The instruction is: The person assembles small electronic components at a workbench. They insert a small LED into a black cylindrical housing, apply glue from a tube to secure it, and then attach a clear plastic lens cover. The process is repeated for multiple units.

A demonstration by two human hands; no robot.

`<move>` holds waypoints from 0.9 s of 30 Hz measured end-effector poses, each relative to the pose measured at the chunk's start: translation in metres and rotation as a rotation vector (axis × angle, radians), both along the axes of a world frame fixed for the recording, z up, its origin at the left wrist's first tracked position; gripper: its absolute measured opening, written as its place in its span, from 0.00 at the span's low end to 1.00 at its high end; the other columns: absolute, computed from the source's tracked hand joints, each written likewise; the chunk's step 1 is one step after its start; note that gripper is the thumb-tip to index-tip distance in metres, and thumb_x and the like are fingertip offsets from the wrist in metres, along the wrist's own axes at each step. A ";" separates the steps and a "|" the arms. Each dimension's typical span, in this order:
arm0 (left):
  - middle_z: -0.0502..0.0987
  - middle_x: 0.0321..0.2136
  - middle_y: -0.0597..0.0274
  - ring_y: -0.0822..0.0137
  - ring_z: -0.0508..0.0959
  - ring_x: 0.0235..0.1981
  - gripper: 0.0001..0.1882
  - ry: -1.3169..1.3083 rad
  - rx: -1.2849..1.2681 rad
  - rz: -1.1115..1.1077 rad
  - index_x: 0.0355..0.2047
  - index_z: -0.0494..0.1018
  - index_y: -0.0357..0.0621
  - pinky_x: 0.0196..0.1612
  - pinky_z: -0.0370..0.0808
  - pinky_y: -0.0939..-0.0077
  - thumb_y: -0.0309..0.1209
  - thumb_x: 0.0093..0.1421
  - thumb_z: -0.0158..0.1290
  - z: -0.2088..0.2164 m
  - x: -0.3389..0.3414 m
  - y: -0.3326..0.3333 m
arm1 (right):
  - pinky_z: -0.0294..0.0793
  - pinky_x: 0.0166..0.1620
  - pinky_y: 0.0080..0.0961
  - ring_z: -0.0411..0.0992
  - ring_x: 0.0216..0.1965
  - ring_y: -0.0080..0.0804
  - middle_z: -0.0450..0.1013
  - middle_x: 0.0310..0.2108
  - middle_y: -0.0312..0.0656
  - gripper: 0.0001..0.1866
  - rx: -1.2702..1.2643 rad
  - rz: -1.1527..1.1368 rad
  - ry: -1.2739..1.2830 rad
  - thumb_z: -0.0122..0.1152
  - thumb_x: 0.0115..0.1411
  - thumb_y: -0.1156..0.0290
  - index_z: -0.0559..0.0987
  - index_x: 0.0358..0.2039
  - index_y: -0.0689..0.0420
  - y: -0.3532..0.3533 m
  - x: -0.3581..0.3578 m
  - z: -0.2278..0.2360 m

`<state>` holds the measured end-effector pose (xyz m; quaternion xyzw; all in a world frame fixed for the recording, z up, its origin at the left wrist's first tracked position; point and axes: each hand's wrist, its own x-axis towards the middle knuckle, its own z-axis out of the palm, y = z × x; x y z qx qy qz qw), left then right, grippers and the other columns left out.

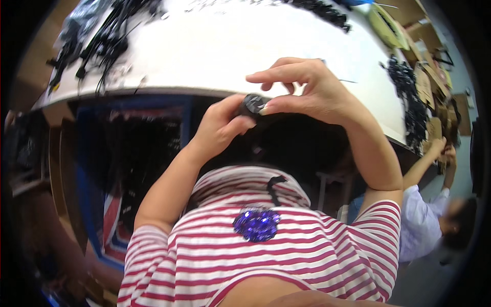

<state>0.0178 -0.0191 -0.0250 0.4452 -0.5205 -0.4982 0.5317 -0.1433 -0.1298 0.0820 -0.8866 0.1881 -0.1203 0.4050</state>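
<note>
Over the table's near edge, my left hand (217, 127) is closed around a small black round part (251, 104), its flat end facing up. My right hand (314, 91) comes in from the right with its thumb against the rim of that part. The index and other fingers of this hand are stretched out above it, apart from the thumb. A small pale spot shows where the thumb tip meets the part; whether it is a nail or a separate piece, I cannot tell.
Black cables (110, 46) lie heaped on the white table (204, 56) at the left, with more black parts (327, 14) at the far side. Another black pile (406, 97) lines the right edge near a yellow tray (386, 25). A co-worker (422, 220) handles something at right.
</note>
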 end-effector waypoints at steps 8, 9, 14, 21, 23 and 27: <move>0.66 0.18 0.69 0.80 0.61 0.17 0.21 0.199 -0.020 -0.048 0.40 0.69 0.37 0.21 0.57 0.87 0.43 0.56 0.52 0.004 -0.001 0.000 | 0.70 0.41 0.24 0.73 0.36 0.32 0.75 0.36 0.41 0.20 -0.456 -0.965 0.034 0.61 0.50 0.61 0.76 0.44 0.53 -0.191 -0.112 -0.056; 0.65 0.18 0.69 0.80 0.61 0.17 0.21 0.217 -0.018 -0.051 0.40 0.69 0.37 0.21 0.57 0.86 0.43 0.56 0.53 0.001 -0.001 0.000 | 0.69 0.44 0.26 0.72 0.39 0.34 0.73 0.40 0.43 0.22 -0.440 -1.038 0.104 0.62 0.50 0.60 0.74 0.46 0.53 -0.210 -0.125 -0.066; 0.64 0.17 0.70 0.80 0.61 0.17 0.24 0.220 0.004 -0.043 0.40 0.69 0.37 0.21 0.56 0.86 0.46 0.55 0.54 0.001 0.000 0.002 | 0.62 0.54 0.29 0.63 0.53 0.38 0.64 0.53 0.46 0.29 -0.562 -1.040 0.114 0.62 0.47 0.60 0.69 0.52 0.49 -0.247 -0.132 -0.081; 0.63 0.16 0.71 0.80 0.60 0.17 0.27 0.221 0.002 -0.013 0.41 0.68 0.37 0.20 0.55 0.86 0.50 0.53 0.55 0.003 0.003 0.004 | 0.70 0.43 0.27 0.73 0.37 0.32 0.76 0.36 0.38 0.20 -0.226 -1.049 -0.060 0.64 0.46 0.58 0.78 0.40 0.52 -0.220 -0.124 -0.068; 0.63 0.16 0.71 0.80 0.60 0.17 0.28 0.233 0.020 -0.011 0.41 0.68 0.37 0.20 0.55 0.86 0.51 0.52 0.55 0.003 0.002 0.005 | 0.69 0.43 0.24 0.72 0.37 0.25 0.76 0.35 0.36 0.20 -0.026 -0.929 -0.245 0.65 0.47 0.58 0.79 0.39 0.53 -0.193 -0.121 -0.071; 0.63 0.16 0.70 0.80 0.60 0.17 0.28 0.249 0.014 -0.030 0.41 0.68 0.37 0.21 0.55 0.85 0.50 0.52 0.55 0.004 -0.001 0.008 | 0.67 0.46 0.25 0.72 0.39 0.29 0.75 0.37 0.39 0.19 -0.271 -0.826 -0.032 0.65 0.47 0.58 0.79 0.38 0.52 -0.132 -0.111 -0.072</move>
